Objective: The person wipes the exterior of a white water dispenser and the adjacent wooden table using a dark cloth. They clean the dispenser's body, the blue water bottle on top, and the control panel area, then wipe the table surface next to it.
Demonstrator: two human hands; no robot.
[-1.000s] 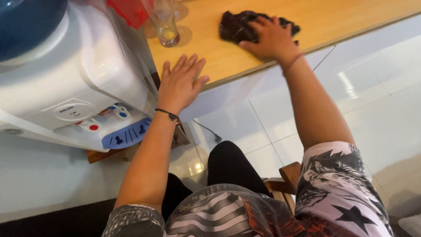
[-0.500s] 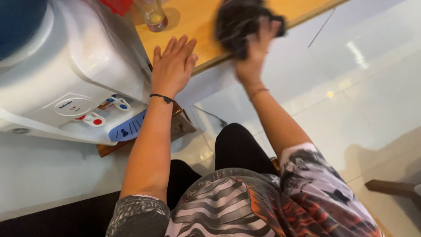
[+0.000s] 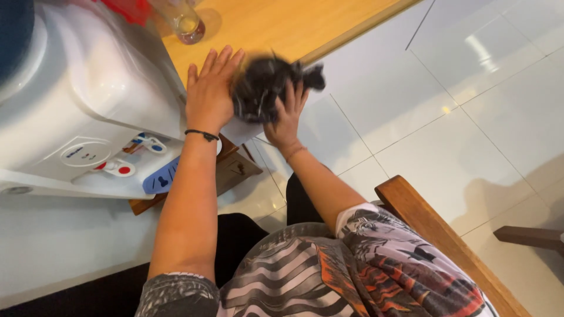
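My right hand [image 3: 286, 114] grips a crumpled black cloth [image 3: 264, 85] at the near edge of the light wooden table [image 3: 282, 26]; the cloth is blurred with motion. My left hand [image 3: 210, 91] lies flat on the table edge with fingers spread, its thumb side touching the cloth. A thin black band circles my left wrist. I sit on a wooden chair, in a patterned shirt and dark trousers.
A white water dispenser [image 3: 88, 111] with red and blue taps stands to the left, close to my left arm. A clear glass [image 3: 185, 20] sits on the table behind my left hand, a red thing [image 3: 126, 9] beside it. The wooden chair arm [image 3: 435, 229] is at lower right. White floor tiles [image 3: 470, 117] spread right.
My right hand has dragged the black cloth from the far right of the table toward the near edge, up against my left hand. My left hand stayed flat in place.
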